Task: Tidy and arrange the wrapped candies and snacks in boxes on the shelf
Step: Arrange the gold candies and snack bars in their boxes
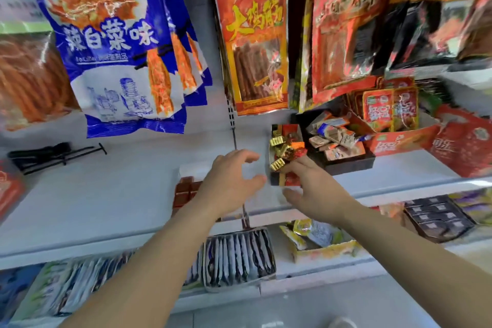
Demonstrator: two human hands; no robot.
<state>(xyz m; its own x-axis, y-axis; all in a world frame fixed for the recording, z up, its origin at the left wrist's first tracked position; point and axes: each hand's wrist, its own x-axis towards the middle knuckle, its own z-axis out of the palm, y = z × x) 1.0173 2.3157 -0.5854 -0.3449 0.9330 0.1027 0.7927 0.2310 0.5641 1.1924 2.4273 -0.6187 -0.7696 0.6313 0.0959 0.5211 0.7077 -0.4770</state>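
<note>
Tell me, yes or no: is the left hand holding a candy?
No, the left hand has its fingers spread with nothing between them, while the candies lie in the box by the right hand.

Hanging red packs (343, 29) at the upper right were blurred, print unreadable; the right hand (316, 189) covered the near corner of the candy box (288, 130).

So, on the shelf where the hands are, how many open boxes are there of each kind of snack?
Box of gold and red wrapped candies: 1
Black box of brown and orange packets: 1
Red box of red packets: 1
Total: 3
The red item at the far right is too blurred to count.
</note>
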